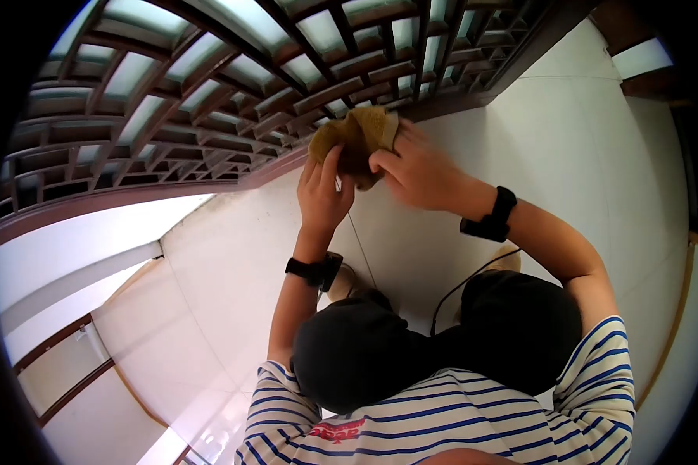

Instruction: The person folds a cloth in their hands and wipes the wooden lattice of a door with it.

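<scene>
A crumpled yellow-brown cloth (357, 138) is between my two hands, close to the lower edge of a dark wooden lattice (287, 97). My left hand (326, 190) grips the cloth's left and lower side, fingers bent over it. On the cloth's right side, my right hand (423, 170) holds it with thumb and fingers; that hand is slightly blurred. The cloth hides part of the lattice's bottom frame behind it. Both wrists wear black bands.
Pale floor tiles (248, 256) lie beneath my hands. My bent knees in black trousers and my shoes are below. A thin black cable (457, 285) runs between my legs. Brown-framed panels (70, 372) stand at the lower left; dark furniture is at the right edge.
</scene>
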The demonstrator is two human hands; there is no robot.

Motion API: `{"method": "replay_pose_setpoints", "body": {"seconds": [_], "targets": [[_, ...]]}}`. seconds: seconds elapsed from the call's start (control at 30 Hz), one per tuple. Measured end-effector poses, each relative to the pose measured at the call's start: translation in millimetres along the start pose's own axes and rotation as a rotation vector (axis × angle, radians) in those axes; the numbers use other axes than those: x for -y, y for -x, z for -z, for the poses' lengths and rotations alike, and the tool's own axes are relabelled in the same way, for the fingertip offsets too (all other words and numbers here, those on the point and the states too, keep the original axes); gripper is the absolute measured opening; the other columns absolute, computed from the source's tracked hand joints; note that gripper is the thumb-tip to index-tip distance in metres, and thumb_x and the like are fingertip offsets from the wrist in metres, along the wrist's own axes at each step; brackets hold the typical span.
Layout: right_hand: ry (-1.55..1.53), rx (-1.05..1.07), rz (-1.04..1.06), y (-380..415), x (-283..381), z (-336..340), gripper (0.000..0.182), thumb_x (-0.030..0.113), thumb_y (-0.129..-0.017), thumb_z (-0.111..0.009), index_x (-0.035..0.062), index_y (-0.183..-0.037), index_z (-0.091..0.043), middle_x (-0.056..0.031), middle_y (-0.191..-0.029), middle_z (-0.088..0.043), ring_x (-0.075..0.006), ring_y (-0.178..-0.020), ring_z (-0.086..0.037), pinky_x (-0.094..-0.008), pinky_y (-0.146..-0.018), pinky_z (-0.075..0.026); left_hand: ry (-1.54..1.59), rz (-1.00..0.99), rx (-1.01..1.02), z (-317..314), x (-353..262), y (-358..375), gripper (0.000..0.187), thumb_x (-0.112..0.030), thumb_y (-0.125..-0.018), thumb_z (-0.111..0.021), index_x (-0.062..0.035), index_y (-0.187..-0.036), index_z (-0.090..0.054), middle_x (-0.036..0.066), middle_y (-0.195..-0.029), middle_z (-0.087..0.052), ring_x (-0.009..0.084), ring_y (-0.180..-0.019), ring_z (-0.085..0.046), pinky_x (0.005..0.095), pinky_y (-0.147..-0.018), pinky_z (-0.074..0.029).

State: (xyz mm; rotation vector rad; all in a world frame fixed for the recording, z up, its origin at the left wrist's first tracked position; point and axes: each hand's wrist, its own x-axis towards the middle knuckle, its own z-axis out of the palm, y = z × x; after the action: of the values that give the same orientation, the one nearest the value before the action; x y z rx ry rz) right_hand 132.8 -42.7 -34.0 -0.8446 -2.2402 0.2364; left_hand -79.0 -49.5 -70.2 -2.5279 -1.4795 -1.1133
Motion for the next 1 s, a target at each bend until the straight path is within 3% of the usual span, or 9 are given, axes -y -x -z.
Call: {"method": "replay_pose_setpoints", "body": {"seconds": [0.03, 0.1, 0.27, 0.43, 0.5, 0.63, 0.8, 0.93, 1.0], "targets": [[-0.010, 0.015, -0.005, -3, -3, 4, 0.035, 0.003, -0.075, -0.061, 0.0090, -0.110, -0.061, -0.0174, -0.094, -0.059, -0.0359, -0.087, -0.060, -0.0466, -0.087, -0.046, 0.027, -0.038, -0.024, -1, -5, -3, 0.047, -0.003, -0.075, -0.063, -0.0012, -0.123, -0.058, 0.016, -0.099, -0.064, 0.0378, -0.100, -0.060, 0.0439, -0.087, -0.050], [0.343, -0.114, 0.281, -14, -13, 12, 0.005, 0.014, -0.079, -0.061, 0.0104, -0.082, -0.059, -0.0103, -0.084, -0.060, -0.0272, -0.086, -0.060, -0.0435, -0.088, -0.045, 0.015, -0.040, -0.054, 1, -11, -20, 0.049, -0.003, -0.075, -0.063, 0.0005, -0.123, -0.057, 0.017, -0.103, -0.063, 0.0391, -0.104, -0.059, 0.0460, -0.091, -0.048], [0.616, 0.016, 0.203, -32, -12, 6, 0.011, 0.018, -0.078, -0.061, 0.0082, -0.083, -0.061, -0.0081, -0.079, -0.058, -0.0246, -0.082, -0.060, -0.0366, -0.077, -0.048, -0.218, -0.117, -0.075, 6, 1, -48, 0.046, -0.007, -0.076, -0.062, 0.0030, -0.120, -0.057, 0.020, -0.106, -0.063, 0.0404, -0.107, -0.057, 0.0501, -0.097, -0.046], [0.662, 0.240, -0.047, -38, -3, -19, 0.014, 0.018, -0.076, -0.061, 0.0065, -0.084, -0.062, -0.0081, -0.079, -0.057, -0.0230, -0.073, -0.060, -0.0338, -0.058, -0.049, -0.289, -0.130, -0.037, 16, -11, -65, 0.034, -0.005, -0.076, -0.063, 0.0009, -0.110, -0.062, 0.017, -0.094, -0.064, 0.0361, -0.089, -0.060, 0.0424, -0.083, -0.049], [0.526, 0.166, -0.039, -48, -13, -14, 0.013, 0.017, -0.076, -0.062, 0.0064, -0.083, -0.062, -0.0093, -0.080, -0.059, -0.0231, -0.067, -0.062, -0.0334, -0.052, -0.048, -0.142, 0.004, -0.026, 19, -12, -73, 0.027, -0.006, -0.072, -0.061, 0.0004, -0.099, -0.066, 0.011, -0.068, -0.061, 0.0324, -0.081, -0.059, 0.0430, -0.082, -0.049], [0.275, 0.154, -0.057, -57, -23, -4, 0.010, 0.015, -0.077, -0.062, 0.0059, -0.082, -0.062, -0.0118, -0.081, -0.060, -0.0274, -0.064, -0.063, -0.0369, -0.055, -0.051, -0.051, 0.000, -0.097, 18, -14, -79, 0.021, -0.006, -0.073, -0.061, -0.0012, -0.092, -0.069, 0.008, -0.063, -0.060, 0.0288, -0.075, -0.058, 0.0396, -0.074, -0.049], [-0.150, 0.096, -0.082, -44, -36, 5, 0.005, 0.009, -0.078, -0.062, 0.0081, -0.083, -0.062, -0.0118, -0.081, -0.060, -0.0339, -0.064, -0.061, -0.0414, -0.058, -0.051, 0.101, 0.202, -0.012, 23, -16, -82, 0.017, -0.005, -0.073, -0.061, -0.0027, -0.089, -0.070, 0.008, -0.063, -0.059, 0.0255, -0.073, -0.059, 0.0365, -0.068, -0.050], [-0.209, 0.015, -0.153, -25, -23, 9, 0.004, 0.007, -0.078, -0.061, 0.0085, -0.082, -0.061, -0.0120, -0.077, -0.059, -0.0347, -0.065, -0.060, -0.0417, -0.057, -0.050, 0.138, 0.180, 0.044, 23, -19, -83, 0.017, -0.004, -0.072, -0.062, -0.0037, -0.087, -0.070, 0.008, -0.063, -0.059, 0.0266, -0.074, -0.059, 0.0375, -0.068, -0.049], [-0.250, -0.049, -0.279, -8, -21, 6, 0.004, 0.005, -0.078, -0.059, 0.0085, -0.081, -0.059, -0.0123, -0.074, -0.058, -0.0355, -0.064, -0.059, -0.0414, -0.057, -0.049, 0.044, -0.163, 0.075, 12, -18, -85, 0.018, -0.004, -0.071, -0.063, -0.0042, -0.087, -0.069, 0.009, -0.064, -0.059, 0.0281, -0.075, -0.059, 0.0388, -0.072, -0.051]]}}
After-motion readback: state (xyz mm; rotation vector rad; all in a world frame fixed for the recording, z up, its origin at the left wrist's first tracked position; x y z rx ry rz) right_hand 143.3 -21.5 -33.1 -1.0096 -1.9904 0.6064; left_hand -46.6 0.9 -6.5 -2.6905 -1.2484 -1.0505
